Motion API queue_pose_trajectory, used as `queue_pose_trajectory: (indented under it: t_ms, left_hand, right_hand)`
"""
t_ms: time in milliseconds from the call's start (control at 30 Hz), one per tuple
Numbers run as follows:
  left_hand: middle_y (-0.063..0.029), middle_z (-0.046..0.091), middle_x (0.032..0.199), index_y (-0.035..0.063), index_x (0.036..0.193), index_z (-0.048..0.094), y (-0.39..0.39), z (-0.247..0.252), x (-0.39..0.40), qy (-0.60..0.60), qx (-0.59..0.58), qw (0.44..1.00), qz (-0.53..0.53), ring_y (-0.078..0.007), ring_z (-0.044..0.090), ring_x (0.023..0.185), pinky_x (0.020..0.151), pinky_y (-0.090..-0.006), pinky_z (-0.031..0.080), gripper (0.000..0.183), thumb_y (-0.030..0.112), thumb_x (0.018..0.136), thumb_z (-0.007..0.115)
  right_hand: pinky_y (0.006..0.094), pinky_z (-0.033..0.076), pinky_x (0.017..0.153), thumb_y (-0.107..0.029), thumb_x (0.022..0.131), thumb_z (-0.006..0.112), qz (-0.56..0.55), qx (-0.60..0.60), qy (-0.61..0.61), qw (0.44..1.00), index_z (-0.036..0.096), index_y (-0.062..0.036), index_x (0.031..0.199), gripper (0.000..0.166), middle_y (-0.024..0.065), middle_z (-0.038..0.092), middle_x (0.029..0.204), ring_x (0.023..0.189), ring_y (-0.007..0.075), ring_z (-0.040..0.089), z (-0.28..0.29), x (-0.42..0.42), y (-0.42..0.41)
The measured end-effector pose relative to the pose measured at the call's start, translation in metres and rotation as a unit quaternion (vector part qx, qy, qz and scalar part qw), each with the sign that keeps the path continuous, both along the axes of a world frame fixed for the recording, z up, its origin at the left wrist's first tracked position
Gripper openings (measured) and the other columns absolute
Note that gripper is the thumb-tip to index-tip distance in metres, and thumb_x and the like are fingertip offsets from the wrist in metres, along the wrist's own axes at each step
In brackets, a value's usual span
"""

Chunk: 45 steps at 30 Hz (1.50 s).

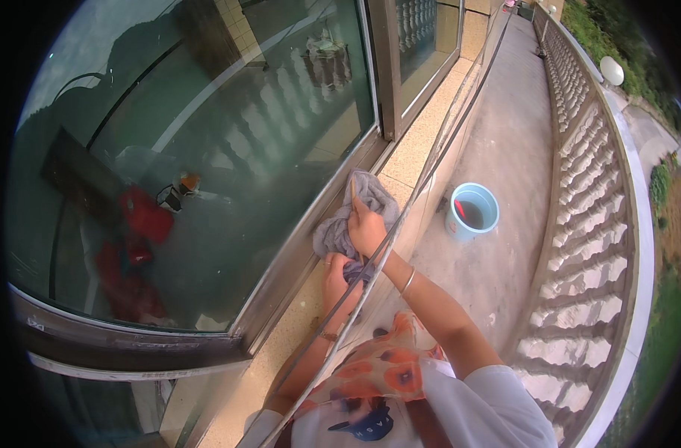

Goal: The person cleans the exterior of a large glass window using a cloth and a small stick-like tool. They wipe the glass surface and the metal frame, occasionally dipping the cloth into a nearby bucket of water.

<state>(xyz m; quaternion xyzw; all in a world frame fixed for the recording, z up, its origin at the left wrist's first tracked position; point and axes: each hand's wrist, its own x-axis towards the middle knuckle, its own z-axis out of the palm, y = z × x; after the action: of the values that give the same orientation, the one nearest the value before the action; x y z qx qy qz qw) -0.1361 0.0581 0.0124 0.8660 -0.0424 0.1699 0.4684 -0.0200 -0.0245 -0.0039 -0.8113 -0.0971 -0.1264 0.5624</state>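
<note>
A grey cloth (336,231) lies bunched against the lower frame (295,269) of a large window and over its tiled sill (410,151). My right hand (368,229) grips a thin wooden stick (353,189) on top of the cloth, with its index finger stretched along the stick. Just below it, my left hand (338,283) is closed on a gathered end of the cloth. The tip of the stick against the cloth is hard to make out. Behind the window glass (251,224) are red items, blurred by reflections.
Two slack cables (430,173) cross in front of my forearms. A light blue bucket (473,211), holding dark water and a red object, stands on the concrete balcony floor (486,134). A stone balustrade (584,224) with white globes runs along the right.
</note>
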Motion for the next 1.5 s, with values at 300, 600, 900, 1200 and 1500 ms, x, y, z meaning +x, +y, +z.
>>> queue_pose_trajectory:
  t_ms: [300,600,900,1200,1500]
  left_hand:
    - [-0.0181,0.048,0.091,-0.0014,0.089,0.049,0.003,-0.006,0.004,-0.033,0.016,0.999,0.028,-0.0366,0.051,0.082,0.071,-0.0414,0.043,0.023,-0.003,0.068,0.058]
    - [-0.0172,0.048,0.091,-0.0007,0.092,0.05,0.009,-0.002,0.012,-0.029,0.04,0.998,0.039,-0.036,0.052,0.086,0.075,-0.0399,0.044,0.028,-0.002,0.065,0.057]
    - [-0.0183,0.046,0.091,-0.0007,0.094,0.046,0.007,-0.008,0.023,-0.055,0.055,0.997,0.029,-0.0377,0.049,0.085,0.075,-0.0405,0.042,0.032,-0.002,0.062,0.053]
    - [-0.0184,0.048,0.092,-0.0003,0.093,0.051,0.011,-0.006,0.025,-0.038,0.064,0.997,0.005,-0.0378,0.051,0.085,0.076,-0.0411,0.043,0.029,0.002,0.065,0.06]
    - [-0.0164,0.044,0.122,0.0032,0.116,0.051,0.016,0.065,0.033,-0.039,0.21,0.975,-0.064,-0.0349,0.05,0.107,0.09,-0.0406,0.041,0.049,0.005,0.069,0.066]
  right_hand:
    - [0.0459,0.049,0.062,-0.01,0.085,0.047,-0.011,0.013,0.06,0.998,0.051,0.0087,0.113,0.035,0.0313,0.058,0.075,0.072,0.0441,0.06,-0.005,0.018,0.002]
    - [0.0454,0.049,0.065,-0.01,0.085,0.045,-0.021,0.055,0.031,0.998,0.048,0.0076,0.119,0.038,0.034,0.056,0.074,0.075,0.0466,0.059,-0.001,0.025,0.008]
    - [0.0477,0.047,0.059,-0.011,0.086,0.046,-0.074,0.019,-0.084,0.994,0.049,0.0061,0.114,0.033,0.0307,0.057,0.074,0.069,0.0443,0.059,-0.02,0.037,0.009]
    - [0.0424,0.05,0.07,-0.009,0.087,0.041,0.001,-0.022,0.038,0.999,0.048,0.0074,0.117,0.035,0.0319,0.059,0.08,0.073,0.0401,0.062,0.0,0.031,-0.001]
    - [0.0309,0.047,0.043,-0.01,0.087,0.042,0.132,0.085,0.11,0.981,0.048,0.0042,0.121,0.037,0.012,0.056,0.057,0.041,0.0175,0.055,0.006,0.038,-0.047]
